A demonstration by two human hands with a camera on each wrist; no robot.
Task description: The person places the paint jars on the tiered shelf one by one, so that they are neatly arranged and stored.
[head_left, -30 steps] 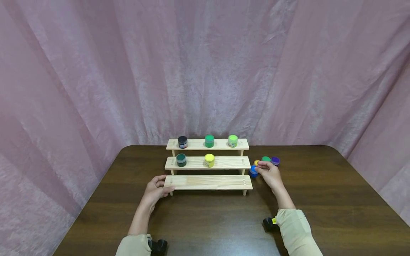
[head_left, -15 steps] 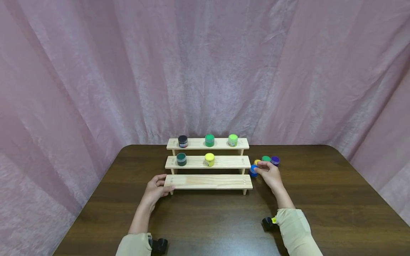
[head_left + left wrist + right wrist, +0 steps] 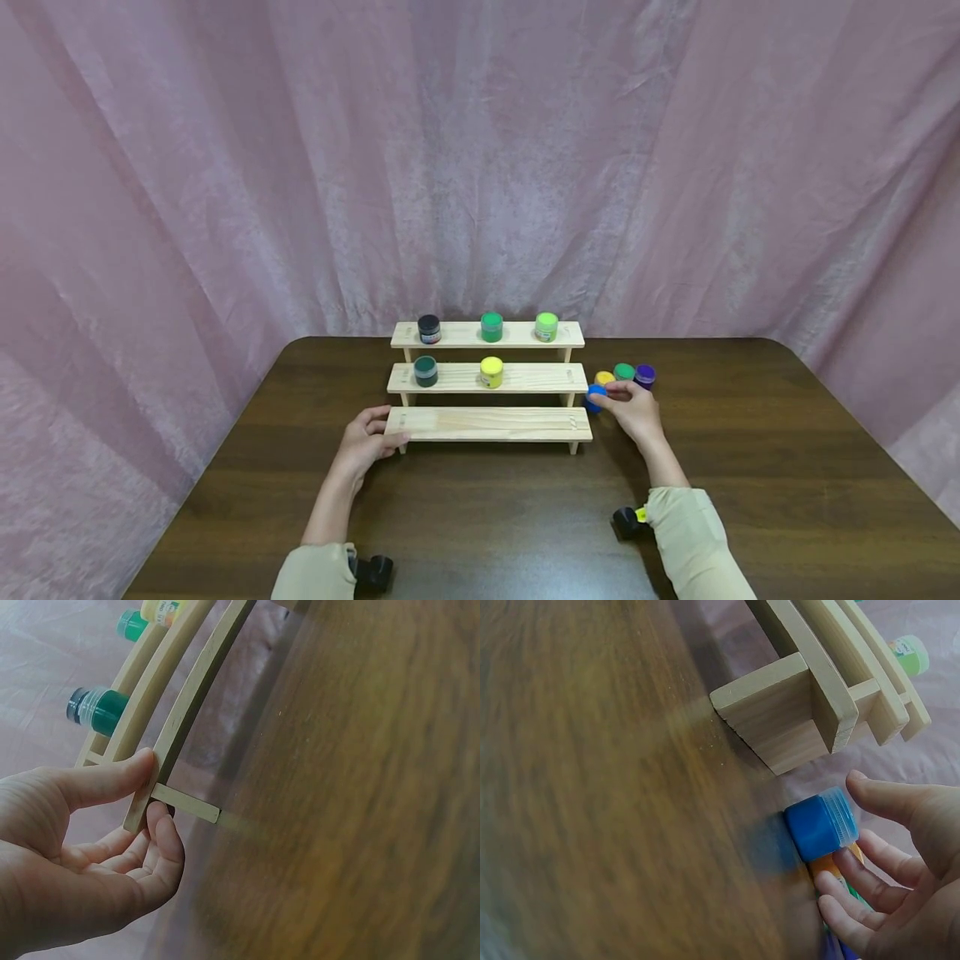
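where right hand [image 3: 634, 409] gapes (loosely), blue jar [image 3: 814, 828] sits

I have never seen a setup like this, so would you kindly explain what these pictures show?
There is no robot here, just a person's two bare hands. The wide picture comes from a camera worn on the head, looking forward and down; the two close ones come from a camera on each wrist. On the table is a wooden stand with three steps, carrying five jars: three on top, two in the middle. By its right end are a blue jar, an orange jar, a green jar and a purple jar. The left hand holds the stand by the left end of its bottom step. The right hand is at the blue jar; whether it grips it is hard to tell.
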